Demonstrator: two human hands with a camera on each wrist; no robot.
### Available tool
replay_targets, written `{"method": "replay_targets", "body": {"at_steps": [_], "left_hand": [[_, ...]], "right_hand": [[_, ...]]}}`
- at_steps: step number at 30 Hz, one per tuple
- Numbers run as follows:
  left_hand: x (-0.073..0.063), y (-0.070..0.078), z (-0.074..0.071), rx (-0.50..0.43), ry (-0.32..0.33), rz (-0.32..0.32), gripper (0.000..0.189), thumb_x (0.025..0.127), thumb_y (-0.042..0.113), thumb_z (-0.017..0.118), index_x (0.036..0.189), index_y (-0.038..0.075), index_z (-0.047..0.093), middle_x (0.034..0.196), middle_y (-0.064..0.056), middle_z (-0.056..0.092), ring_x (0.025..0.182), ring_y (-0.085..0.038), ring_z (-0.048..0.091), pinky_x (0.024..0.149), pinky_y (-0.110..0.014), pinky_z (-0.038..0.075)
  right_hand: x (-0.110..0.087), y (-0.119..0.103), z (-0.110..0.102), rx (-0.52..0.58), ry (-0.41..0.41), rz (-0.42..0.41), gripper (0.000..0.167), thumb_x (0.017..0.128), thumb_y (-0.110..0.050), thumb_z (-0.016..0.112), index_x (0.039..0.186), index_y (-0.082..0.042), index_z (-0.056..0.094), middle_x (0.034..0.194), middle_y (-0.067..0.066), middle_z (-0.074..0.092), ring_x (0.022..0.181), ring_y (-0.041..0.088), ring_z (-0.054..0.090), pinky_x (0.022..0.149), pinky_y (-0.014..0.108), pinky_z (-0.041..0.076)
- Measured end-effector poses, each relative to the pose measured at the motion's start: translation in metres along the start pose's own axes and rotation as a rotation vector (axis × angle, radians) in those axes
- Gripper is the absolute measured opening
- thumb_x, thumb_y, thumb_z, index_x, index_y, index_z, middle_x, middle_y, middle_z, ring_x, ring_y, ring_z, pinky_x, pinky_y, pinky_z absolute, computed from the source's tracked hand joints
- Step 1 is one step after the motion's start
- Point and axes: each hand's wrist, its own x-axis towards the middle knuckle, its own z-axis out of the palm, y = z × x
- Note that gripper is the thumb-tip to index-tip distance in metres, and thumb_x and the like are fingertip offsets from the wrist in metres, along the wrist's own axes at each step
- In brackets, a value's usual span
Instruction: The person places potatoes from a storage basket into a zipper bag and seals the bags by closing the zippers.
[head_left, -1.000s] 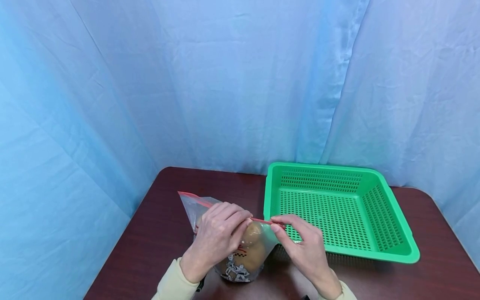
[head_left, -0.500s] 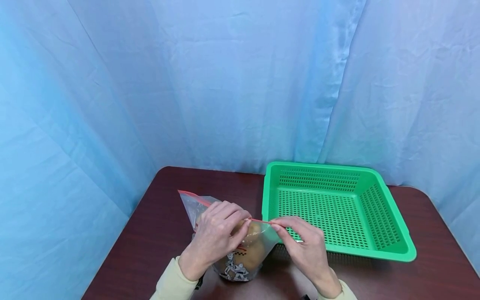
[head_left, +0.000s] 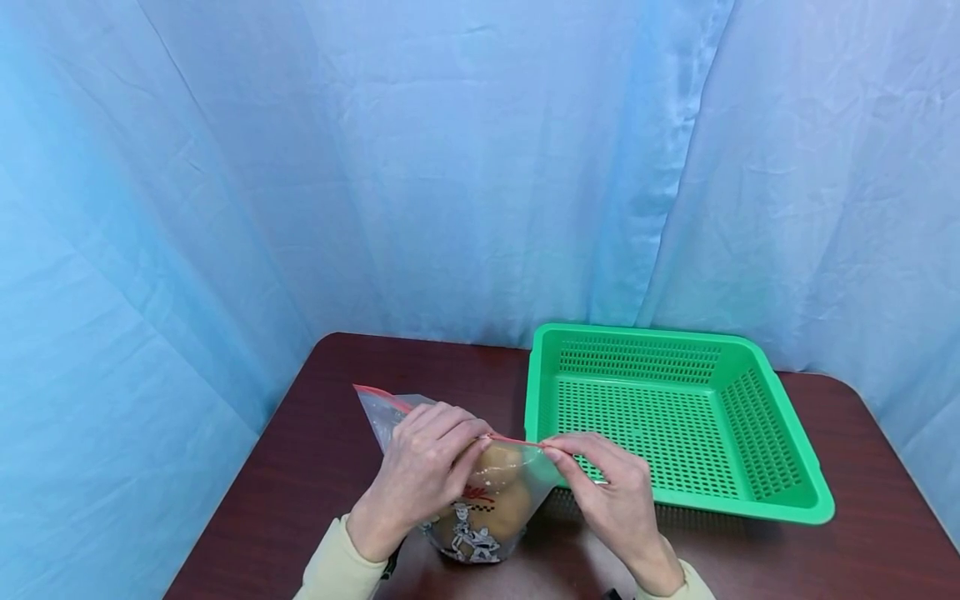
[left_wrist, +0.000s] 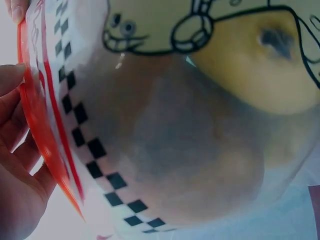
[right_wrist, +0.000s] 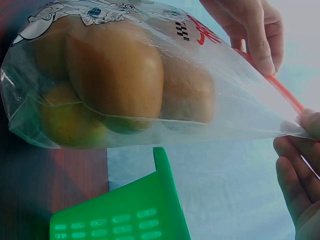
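A clear zip bag [head_left: 468, 542] with cartoon print stands at the near side of the table, with several round yellow-brown fruits [right_wrist: 115, 65] inside; their kind is unclear through the plastic. A red zip strip [head_left: 517, 442] runs along its top edge. My left hand [head_left: 427, 458] pinches this strip near its middle between thumb and fingers, and covers part of the bag. At the right end of the strip, my right hand [head_left: 611, 492] pinches the corner. Between both hands the strip is taut and looks pressed together. Its left end sticks out beyond my left hand.
A green perforated basket [head_left: 645, 332] stands behind and to the right of the bag, close to my right hand. The dark red-brown table [head_left: 330, 408] has rounded far corners. Light blue curtains [head_left: 450, 167] hang around its back and sides.
My left hand has slid slightly leftward along the zip strip, so a longer stretch shows between the hands. My right hand has stayed at the corner, still pinching it.
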Motion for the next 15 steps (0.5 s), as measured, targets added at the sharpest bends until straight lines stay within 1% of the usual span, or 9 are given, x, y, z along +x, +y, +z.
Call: {"method": "replay_targets", "body": {"at_steps": [4,10,15], "left_hand": [[-0.0011,-0.0012,-0.0017,0.011,0.001,-0.003,0.015,0.102,0.020,0.063,0.094,0.014,0.075,0.089,0.006,0.069,0.082,-0.014,0.065,0.073,-0.034,0.054],[-0.0029,-0.0035,-0.0032,0.026,0.030,0.012,0.019,0.104,0.021,0.061,0.094,0.013,0.074,0.088,0.006,0.069,0.079,-0.015,0.064,0.070,-0.033,0.053],[-0.0040,-0.0046,-0.0043,0.039,0.043,0.014,0.021,0.106,0.023,0.060,0.094,0.013,0.074,0.089,0.005,0.070,0.080,-0.015,0.065,0.072,-0.035,0.054]], "right_hand": [[-0.0002,0.0002,-0.0002,-0.004,0.004,-0.003,0.013,0.095,-0.019,0.077,0.097,-0.006,0.079,0.088,0.005,0.076,0.082,0.014,0.072,0.079,0.016,0.054],[0.0000,0.0006,-0.0009,-0.006,0.002,-0.001,0.013,0.096,-0.021,0.075,0.097,-0.008,0.079,0.088,0.004,0.076,0.083,0.013,0.073,0.079,0.016,0.054],[-0.0005,0.0011,-0.0014,-0.006,0.002,-0.003,0.008,0.094,-0.016,0.078,0.099,-0.009,0.079,0.089,0.004,0.076,0.083,0.012,0.073,0.079,0.016,0.054]]}}
